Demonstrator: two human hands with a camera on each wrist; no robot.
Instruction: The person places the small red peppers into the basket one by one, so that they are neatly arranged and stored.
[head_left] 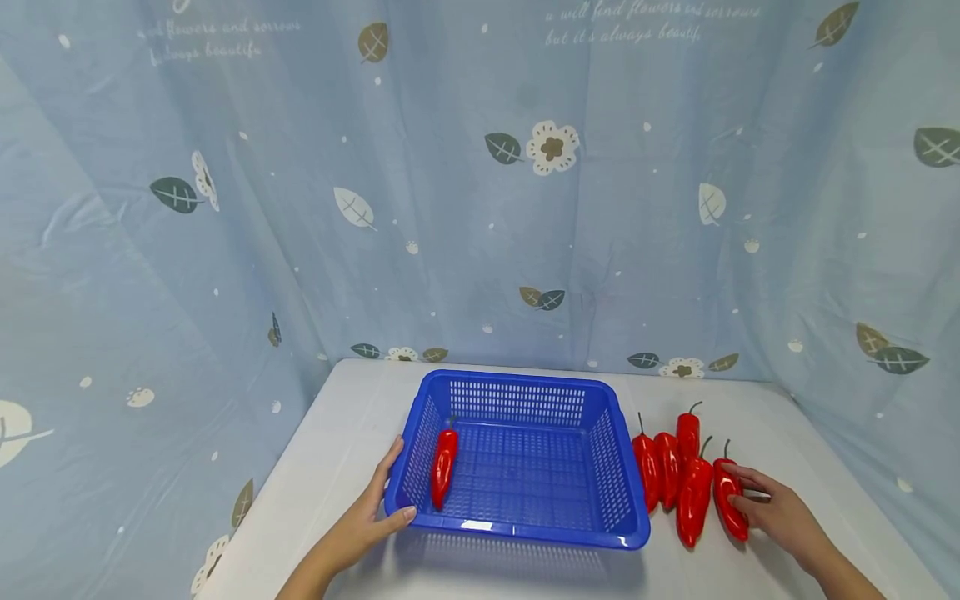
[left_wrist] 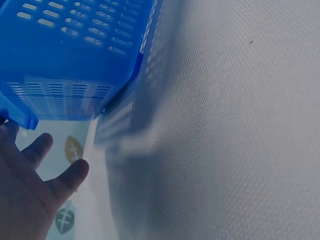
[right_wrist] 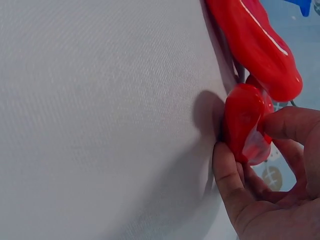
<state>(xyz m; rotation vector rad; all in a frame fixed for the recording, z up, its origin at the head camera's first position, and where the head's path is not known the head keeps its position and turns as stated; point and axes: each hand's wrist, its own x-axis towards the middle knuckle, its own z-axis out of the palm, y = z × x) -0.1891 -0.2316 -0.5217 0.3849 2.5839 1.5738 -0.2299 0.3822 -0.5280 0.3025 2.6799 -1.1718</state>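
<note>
A blue plastic basket with slotted walls stands on the table. Inside it, along the left wall, lies one red pepper. My left hand rests at the basket's front left corner, thumb on the front rim and fingers along the left side. The left wrist view shows its lower fingers straight and spread, apart from the basket wall. To the right of the basket, my right hand pinches the rightmost red pepper between thumb and fingers. That pepper lies low by the tabletop.
Several more red peppers with dark stems lie between the basket and my right hand. The nearest ones sit right against the basket's right side. A white table carries everything, and a blue patterned curtain hangs behind and at the sides.
</note>
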